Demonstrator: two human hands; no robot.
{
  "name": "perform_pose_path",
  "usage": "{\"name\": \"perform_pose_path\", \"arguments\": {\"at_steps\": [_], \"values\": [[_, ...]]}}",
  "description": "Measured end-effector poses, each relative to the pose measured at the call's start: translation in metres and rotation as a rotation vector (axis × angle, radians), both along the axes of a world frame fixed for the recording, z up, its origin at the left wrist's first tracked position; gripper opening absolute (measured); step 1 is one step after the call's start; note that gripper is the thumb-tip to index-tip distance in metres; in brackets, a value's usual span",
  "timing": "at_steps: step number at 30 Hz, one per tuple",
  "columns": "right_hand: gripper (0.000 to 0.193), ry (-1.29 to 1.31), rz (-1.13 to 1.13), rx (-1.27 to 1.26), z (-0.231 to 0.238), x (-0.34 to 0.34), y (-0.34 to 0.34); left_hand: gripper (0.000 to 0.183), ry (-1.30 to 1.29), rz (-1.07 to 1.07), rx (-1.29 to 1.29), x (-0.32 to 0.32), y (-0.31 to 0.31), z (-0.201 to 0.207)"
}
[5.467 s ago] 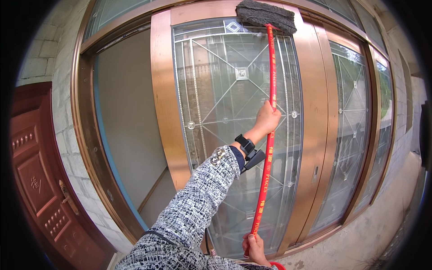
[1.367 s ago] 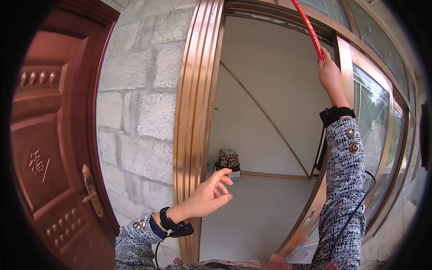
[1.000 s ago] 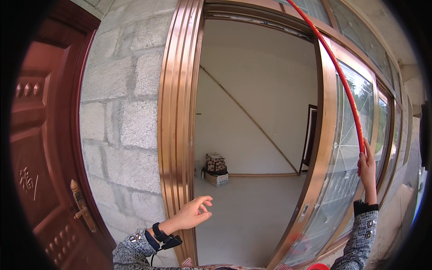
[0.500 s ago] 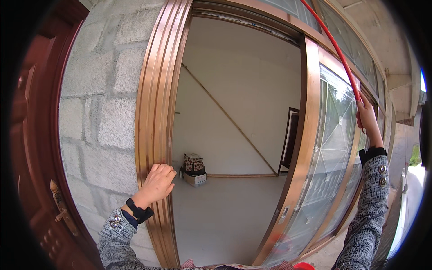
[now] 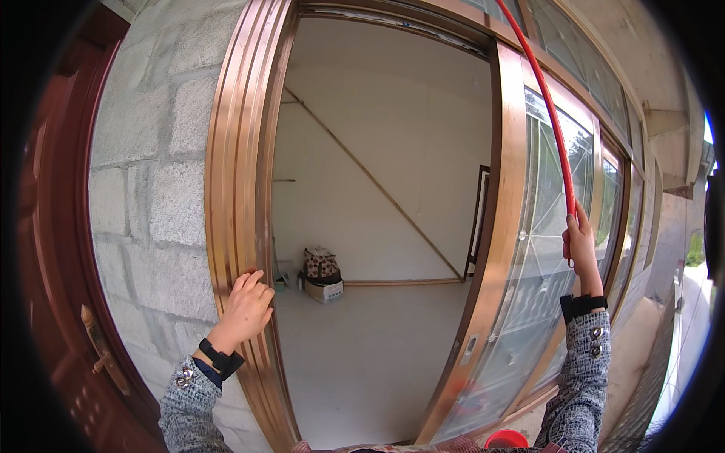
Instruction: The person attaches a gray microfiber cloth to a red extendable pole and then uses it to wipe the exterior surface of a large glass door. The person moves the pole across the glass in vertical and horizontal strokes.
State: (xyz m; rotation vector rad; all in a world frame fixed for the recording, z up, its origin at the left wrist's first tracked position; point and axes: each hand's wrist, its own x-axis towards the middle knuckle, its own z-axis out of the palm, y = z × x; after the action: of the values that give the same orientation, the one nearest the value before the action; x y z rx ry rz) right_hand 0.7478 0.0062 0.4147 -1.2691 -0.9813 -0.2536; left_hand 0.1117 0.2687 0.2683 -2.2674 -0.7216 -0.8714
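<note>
My right hand (image 5: 580,245) is closed round the lower end of a long red pole (image 5: 555,121). The pole runs up past the top edge of the view, so its far end is hidden. Behind that hand stands the sliding glass door panel (image 5: 547,204) with its copper-coloured frame. On the left, my left hand (image 5: 244,308) is in front of the ridged copper-coloured door jamb (image 5: 238,174). Its fingers are loosely bent and a little apart, with nothing in them. Whether they touch the jamb I cannot tell.
Through the doorway, a patterned bag (image 5: 321,266) sits on a white box (image 5: 325,291) on the grey floor (image 5: 362,362). A red bucket (image 5: 507,439) stands low by the door panel. Left of the jamb are a block wall (image 5: 181,204) and a dark red door (image 5: 57,249).
My right hand has come down and to the left with the red pole. My left hand has shifted slightly left, its fingers a bit more raised. More of the red bucket shows.
</note>
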Motion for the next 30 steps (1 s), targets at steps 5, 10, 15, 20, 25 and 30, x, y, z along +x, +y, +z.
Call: {"name": "perform_pose_path", "arguments": {"at_steps": [5,10,15,20,25,30], "values": [[0.054,0.079,0.003,-0.039,-0.120,0.012,-0.076,0.038,-0.020,0.030,0.043,0.011,0.000,-0.002],[0.055,0.077,0.041,-0.051,-0.086,0.033,-0.076,0.041,-0.091,0.064,0.133,0.027,0.017,-0.005],[0.050,-0.024,0.077,-0.032,0.064,0.054,-0.026,0.028,-0.080,0.164,0.212,0.031,0.039,-0.015],[0.048,-0.120,0.029,0.009,0.202,0.010,0.032,0.022,-0.025,0.227,0.342,0.023,0.056,-0.029],[0.044,-0.195,0.147,0.120,0.208,-0.082,0.119,0.026,-0.011,0.237,0.336,0.016,0.064,-0.034],[0.049,-0.185,0.334,0.134,0.206,-0.160,0.154,0.025,0.012,0.223,0.359,0.012,0.061,-0.032]]}}
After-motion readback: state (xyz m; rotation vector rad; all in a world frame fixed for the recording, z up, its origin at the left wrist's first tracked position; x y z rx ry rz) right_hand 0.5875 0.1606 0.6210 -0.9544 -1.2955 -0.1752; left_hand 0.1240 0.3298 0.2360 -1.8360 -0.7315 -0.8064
